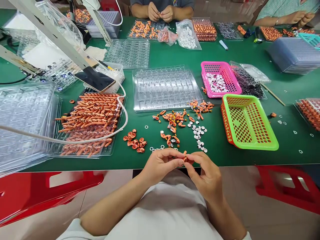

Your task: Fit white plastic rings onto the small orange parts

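Observation:
At the table's near edge, my left hand (166, 164) and my right hand (206, 171) meet, both pinching one small orange plastic part (185, 158). Fingertips cover most of it, so its full shape is hidden. Just beyond my hands lie loose orange parts (175, 118) with bits of white and yellow among them. White round pieces (198, 133) are scattered to their right. A cluster of orange cup-shaped pieces (135, 141) sits to the left, and small white rings (157, 148) lie close to my left hand.
A clear moulded tray (165, 88) lies mid-table. On the right stand a pink basket (221, 80) of white pieces and a green basket (271, 141). Orange stems (92, 113) fill trays at left, crossed by a white cable (126, 116). Two people's hands (160, 12) work across the table.

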A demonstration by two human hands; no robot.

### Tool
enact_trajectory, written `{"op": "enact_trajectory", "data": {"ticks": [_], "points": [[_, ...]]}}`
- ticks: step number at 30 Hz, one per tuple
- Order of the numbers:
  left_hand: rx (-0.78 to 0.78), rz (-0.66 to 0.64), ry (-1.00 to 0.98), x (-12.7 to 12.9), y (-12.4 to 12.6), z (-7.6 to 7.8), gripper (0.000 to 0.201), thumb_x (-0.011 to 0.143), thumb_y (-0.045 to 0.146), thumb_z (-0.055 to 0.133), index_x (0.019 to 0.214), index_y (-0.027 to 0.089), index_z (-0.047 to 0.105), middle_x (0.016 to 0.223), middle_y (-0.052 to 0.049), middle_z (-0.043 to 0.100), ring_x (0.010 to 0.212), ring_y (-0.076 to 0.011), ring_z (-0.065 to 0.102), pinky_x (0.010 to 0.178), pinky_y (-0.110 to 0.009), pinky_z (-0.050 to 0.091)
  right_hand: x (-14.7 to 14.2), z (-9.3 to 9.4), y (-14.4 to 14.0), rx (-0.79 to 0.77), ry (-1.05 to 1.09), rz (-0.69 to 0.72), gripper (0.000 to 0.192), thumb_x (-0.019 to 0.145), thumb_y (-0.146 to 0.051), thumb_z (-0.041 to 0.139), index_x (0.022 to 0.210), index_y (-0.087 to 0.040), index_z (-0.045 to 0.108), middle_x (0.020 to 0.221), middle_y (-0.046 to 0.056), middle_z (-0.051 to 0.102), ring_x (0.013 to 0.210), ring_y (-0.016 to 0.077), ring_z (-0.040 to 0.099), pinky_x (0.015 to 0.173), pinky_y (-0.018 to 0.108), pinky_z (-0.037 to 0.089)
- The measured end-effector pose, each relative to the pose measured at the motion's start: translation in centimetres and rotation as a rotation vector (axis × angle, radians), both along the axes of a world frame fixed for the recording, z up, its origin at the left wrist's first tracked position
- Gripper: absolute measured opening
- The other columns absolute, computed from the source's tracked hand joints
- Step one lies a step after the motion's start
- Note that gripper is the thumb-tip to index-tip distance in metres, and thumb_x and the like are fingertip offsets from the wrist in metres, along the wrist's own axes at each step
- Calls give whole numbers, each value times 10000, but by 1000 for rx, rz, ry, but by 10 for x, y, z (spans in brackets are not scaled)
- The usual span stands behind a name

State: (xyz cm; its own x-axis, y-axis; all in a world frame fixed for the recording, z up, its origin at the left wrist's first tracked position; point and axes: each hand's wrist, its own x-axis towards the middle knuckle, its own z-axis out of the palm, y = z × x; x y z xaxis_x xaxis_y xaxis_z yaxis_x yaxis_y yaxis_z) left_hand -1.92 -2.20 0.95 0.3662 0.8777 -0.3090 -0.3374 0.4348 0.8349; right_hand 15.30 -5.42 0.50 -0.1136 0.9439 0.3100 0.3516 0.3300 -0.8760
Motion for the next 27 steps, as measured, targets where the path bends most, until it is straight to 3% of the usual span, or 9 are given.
{"op": "enact_trajectory", "data": {"ticks": [13, 16, 27], "points": [[-144, -69, -71, -5, 3, -6, 182, 679, 215, 852, 807, 144, 743, 769, -37, 765, 750, -167, 727, 746, -282, 579, -3, -1, -1, -106, 69, 22, 213, 894, -110, 621, 1049, -250, 660, 940, 36, 687, 835, 175, 667, 702, 300, 562], [-145, -95, -80, -6, 4, -9, 166, 713, 229, 832, 820, 141, 741, 733, -27, 748, 687, -133, 697, 715, -256, 557, -3, -3, -1, -150, 123, 25, 198, 895, -121, 623, 1041, -249, 663, 915, 34, 687, 822, 174, 667, 722, 308, 568], [-152, 1, 54, -2, 6, -8, 204, 687, 269, 843, 796, 131, 739, 737, -35, 745, 618, -109, 659, 642, -224, 550, -11, -13, -3, -328, 287, -74, 118, 899, -229, 627, 996, -218, 694, 912, 52, 697, 802, 180, 687, 700, 291, 603]]}}
